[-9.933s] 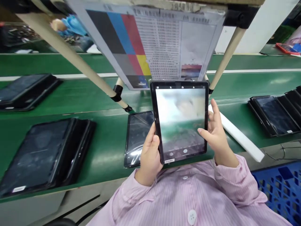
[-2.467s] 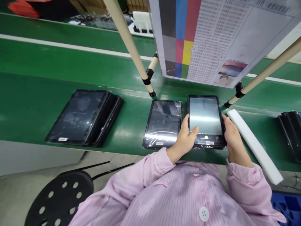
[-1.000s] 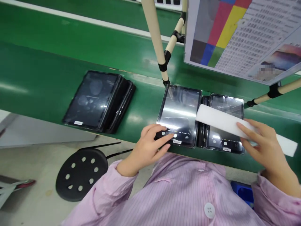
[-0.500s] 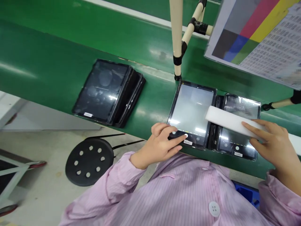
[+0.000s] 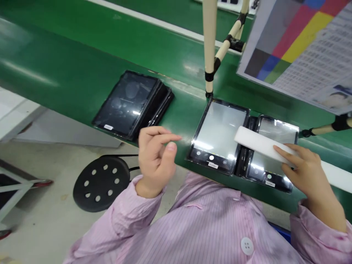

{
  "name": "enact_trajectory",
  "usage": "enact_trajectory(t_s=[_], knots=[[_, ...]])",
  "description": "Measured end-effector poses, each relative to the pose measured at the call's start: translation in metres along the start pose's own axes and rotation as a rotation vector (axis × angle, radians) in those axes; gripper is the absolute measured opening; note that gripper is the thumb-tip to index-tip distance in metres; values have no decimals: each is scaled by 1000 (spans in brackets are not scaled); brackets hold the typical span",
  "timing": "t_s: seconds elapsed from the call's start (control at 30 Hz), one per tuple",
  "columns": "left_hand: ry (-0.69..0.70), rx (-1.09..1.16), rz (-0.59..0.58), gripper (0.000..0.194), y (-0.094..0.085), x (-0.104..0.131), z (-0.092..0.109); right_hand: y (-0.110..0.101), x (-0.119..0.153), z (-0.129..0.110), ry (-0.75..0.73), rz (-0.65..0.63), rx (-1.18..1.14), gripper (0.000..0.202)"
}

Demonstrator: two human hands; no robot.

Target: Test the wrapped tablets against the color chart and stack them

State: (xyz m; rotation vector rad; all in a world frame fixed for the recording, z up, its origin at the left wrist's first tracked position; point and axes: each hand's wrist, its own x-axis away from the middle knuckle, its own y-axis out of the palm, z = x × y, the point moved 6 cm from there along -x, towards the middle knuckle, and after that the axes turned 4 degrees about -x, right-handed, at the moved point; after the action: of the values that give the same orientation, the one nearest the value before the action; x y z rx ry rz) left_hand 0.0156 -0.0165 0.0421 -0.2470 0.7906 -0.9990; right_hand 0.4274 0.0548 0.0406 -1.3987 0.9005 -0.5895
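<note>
My left hand [image 5: 157, 157] is raised off the bench with nothing in it, its index finger stretched out and the others loosely bent. It is between a stack of dark tablets [image 5: 126, 104] and a lit tablet [image 5: 218, 128] whose screen shows a pale grey camera picture with round buttons below. My right hand [image 5: 309, 168] grips a long white foam bar [image 5: 255, 141], fingers over its top. The bar lies across a second lit tablet [image 5: 277, 132], hiding its middle, and its left end overlaps the first tablet's right edge.
A cream pipe frame [image 5: 209, 47] rises behind the tablets from the green bench [image 5: 82, 77]. A color chart board [image 5: 286, 55] is at the upper right. Below the bench's front edge stands a black round stool [image 5: 103, 183]. A white surface [image 5: 16, 117] is at the left.
My left hand has left the first tablet's on-screen button and moved left, up off the bench. My right hand stays on the foam bar. The view has shifted slightly.
</note>
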Motion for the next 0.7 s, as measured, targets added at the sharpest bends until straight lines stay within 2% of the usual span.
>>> enact_trajectory(t_s=[0.07,0.17,0.27,0.37,0.43,0.5,0.63,0.7], knots=[[214,22,-47,19,17,2,36,3,4,2,31,1,-44,45],[501,53,-286,24,57,17,83,7,22,19,106,2,-119,49],[673,-3,-546,34,99,41,110,5,56,51,228,24,-131,51],[768,-69,-708,41,128,60,126,-1,95,80,354,37,-115,54],[798,-105,-760,40,141,66,133,-4,114,92,423,33,-109,54],[817,-146,-762,36,150,69,140,-5,127,98,471,37,-121,54],[821,-174,-697,31,163,74,150,-1,135,99,532,67,-165,54],[820,-202,-704,30,169,77,152,2,136,99,554,63,-192,54]])
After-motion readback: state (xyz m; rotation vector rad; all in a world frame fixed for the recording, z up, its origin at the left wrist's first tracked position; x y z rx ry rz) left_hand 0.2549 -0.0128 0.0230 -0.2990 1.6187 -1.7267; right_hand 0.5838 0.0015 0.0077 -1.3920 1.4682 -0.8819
